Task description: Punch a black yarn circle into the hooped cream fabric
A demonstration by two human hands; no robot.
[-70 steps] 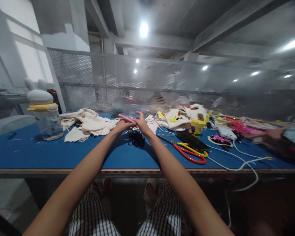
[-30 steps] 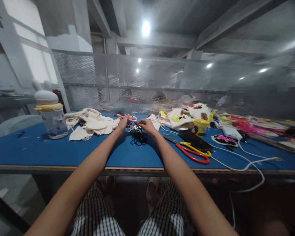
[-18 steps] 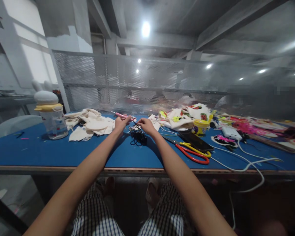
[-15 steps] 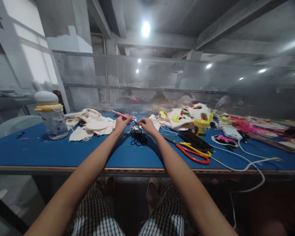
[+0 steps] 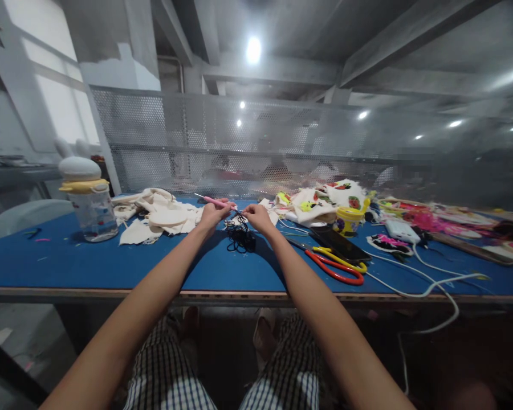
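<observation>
1. A blue table point(image 5: 149, 270) runs under both hands, a perforated metal screen point(image 5: 235, 154) standing beyond them.
2. The left hand point(image 5: 216, 214) grips a pink-handled tool point(image 5: 215, 201), its thin tip pointing out leftward past the fingers; a careless turn could snag the pale cloth point(image 5: 169, 218) beside it.
3. The right hand point(image 5: 259, 218) has its fingertips together, seemingly pinching a strand of black yarn point(image 5: 241, 239).
4. The yarn's loose heap lies between and just nearer than the hands; hasty pulling could knot it.
5. Scissors point(image 5: 344, 280) right of the right hand could catch a swinging forearm.
</observation>
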